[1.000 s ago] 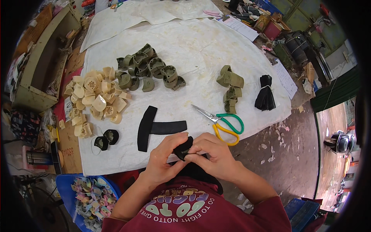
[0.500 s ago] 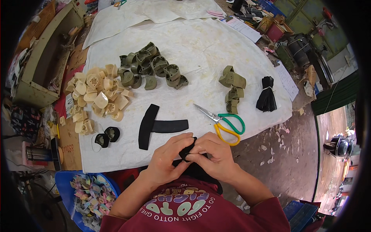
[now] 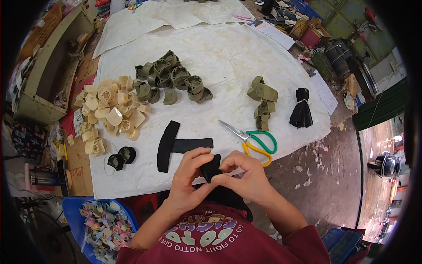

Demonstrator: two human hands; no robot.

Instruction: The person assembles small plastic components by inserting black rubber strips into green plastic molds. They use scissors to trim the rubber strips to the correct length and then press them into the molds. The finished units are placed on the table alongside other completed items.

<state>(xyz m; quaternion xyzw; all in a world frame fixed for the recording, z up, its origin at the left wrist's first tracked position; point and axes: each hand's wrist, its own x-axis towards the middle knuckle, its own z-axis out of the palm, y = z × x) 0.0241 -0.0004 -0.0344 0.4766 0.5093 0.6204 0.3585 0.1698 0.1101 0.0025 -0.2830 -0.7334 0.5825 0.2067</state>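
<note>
Above the table's near edge, a small black cloth-like piece [image 3: 211, 168] is pinched between both hands. My left hand [image 3: 187, 181] curls round its left side, fingers bent over the top. The thumb and fingertips of my right hand [image 3: 244, 177] grip its right edge; any part inside is hidden. Just beyond lie two black strips, one upright [image 3: 167, 147] and one crosswise [image 3: 195, 144], forming a sideways T. Scissors [image 3: 259, 143] with one green and one yellow handle lie right of them, blades partly apart. Two black-wrapped pieces [image 3: 122, 158] with olive insides sit at left beside thin thread.
Cream plastic heel-shaped pieces [image 3: 115, 115] are heaped at left. Olive ones form a larger pile [image 3: 169, 75] and a small group [image 3: 264, 94] at right. Beside that lies a tied bundle of black strips [image 3: 301, 110]. A blue basin [image 3: 71, 211] of colourful pieces stands below left.
Both hands have turned the black piece, so more of its dark face shows. My left fingers have lifted and bent away from the right hand. The view has shifted slightly.
</note>
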